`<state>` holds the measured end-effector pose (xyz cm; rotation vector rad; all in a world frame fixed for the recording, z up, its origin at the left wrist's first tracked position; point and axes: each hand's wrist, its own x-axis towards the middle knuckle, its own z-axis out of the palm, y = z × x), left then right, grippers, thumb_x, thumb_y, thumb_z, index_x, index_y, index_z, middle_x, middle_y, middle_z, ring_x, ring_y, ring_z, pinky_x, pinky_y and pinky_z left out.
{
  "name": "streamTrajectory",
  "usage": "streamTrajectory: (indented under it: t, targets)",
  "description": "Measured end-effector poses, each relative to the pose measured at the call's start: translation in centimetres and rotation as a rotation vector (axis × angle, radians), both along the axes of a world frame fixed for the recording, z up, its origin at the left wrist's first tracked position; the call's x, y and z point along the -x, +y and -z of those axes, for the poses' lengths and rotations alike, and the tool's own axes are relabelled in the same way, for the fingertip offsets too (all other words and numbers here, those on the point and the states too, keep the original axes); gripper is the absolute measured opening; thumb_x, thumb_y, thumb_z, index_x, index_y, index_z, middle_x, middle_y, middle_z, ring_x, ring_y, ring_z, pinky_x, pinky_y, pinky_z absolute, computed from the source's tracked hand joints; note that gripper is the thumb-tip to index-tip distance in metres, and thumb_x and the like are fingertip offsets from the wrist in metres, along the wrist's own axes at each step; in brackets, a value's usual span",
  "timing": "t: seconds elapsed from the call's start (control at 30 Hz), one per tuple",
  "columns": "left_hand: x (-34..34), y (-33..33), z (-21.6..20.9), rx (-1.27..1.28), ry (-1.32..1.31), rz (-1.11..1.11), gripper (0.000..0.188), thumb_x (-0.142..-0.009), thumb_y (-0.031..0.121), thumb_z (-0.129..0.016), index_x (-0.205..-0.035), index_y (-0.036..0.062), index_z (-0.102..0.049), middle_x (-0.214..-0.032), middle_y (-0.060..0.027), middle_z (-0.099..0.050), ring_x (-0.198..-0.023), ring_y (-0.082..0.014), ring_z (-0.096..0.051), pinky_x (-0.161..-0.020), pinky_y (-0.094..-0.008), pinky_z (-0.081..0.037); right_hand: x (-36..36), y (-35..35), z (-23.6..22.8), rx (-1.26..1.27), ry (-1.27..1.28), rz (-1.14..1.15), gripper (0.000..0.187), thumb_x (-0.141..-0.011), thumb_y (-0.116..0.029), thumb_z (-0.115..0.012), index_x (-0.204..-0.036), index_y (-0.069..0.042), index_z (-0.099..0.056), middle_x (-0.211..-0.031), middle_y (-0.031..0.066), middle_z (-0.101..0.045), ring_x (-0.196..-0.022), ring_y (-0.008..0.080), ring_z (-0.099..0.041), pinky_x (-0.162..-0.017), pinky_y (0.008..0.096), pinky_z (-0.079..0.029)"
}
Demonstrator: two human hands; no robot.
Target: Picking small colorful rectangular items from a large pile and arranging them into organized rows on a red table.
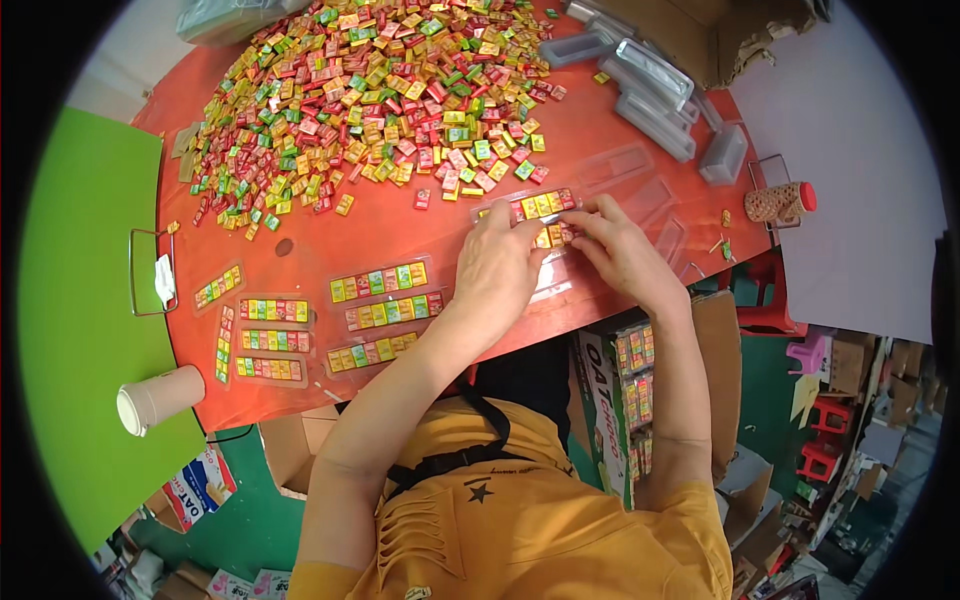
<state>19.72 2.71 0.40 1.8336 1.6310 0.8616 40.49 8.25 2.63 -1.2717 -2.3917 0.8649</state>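
In front of me on the red table lies a clear plastic tray point(549, 284) with small wrapped candies point(545, 205) set in rows, yellow, red and green. My left hand point(497, 265) bends over the tray's left end, fingers closed at its edge. From the right, my right hand point(622, 248) reaches the other end of the rows, thumb and fingers drawn together there; what they pinch is hidden. Left of my arm are filled trays of candies point(386, 312), and farther left several more filled strips point(273, 340). Beyond my hands spreads a large heap of loose candies point(390, 100).
Clear plastic cases point(650, 90) pile up at the far right beside a cardboard box point(690, 35). A jar with a red lid point(780, 203) stands at the right edge, a paper cup point(160, 400) at the left. Below the table, a carton point(605, 400) holds filled packs.
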Motion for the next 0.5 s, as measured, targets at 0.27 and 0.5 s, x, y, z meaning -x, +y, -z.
streamTrajectory:
  t: [0.27,0.5]
  targets:
    - [-0.1,-1.2,0.4,-0.008,0.045,-0.025,0.038,-0.086,0.008,-0.078,-0.122,-0.0019,-0.07,-0.113,-0.0211,-0.058,-0.103,-0.0398,-0.065,-0.09,-0.0488,-0.055,-0.9,-1.1,0.5,-0.082,0.001,0.077,0.033,-0.098,-0.002,-0.067,-0.131,-0.001,-0.066,-0.127,0.0172,-0.059,-0.111,0.0361,-0.066,-0.095,0.0412,-0.054]
    - [0.4,-3.7,1.5,-0.247,0.222,0.058,0.042,-0.09,0.015,-0.077,-0.125,-0.0059,-0.067,-0.124,-0.0211,-0.06,-0.114,-0.0386,-0.06,-0.097,-0.0485,-0.051,-1.3,-1.2,1.8,-0.232,0.006,0.135,0.021,-0.097,-0.004,-0.068,-0.117,0.001,-0.07,-0.118,0.0172,-0.065,-0.104,0.0381,-0.069,-0.089,0.0439,-0.057]
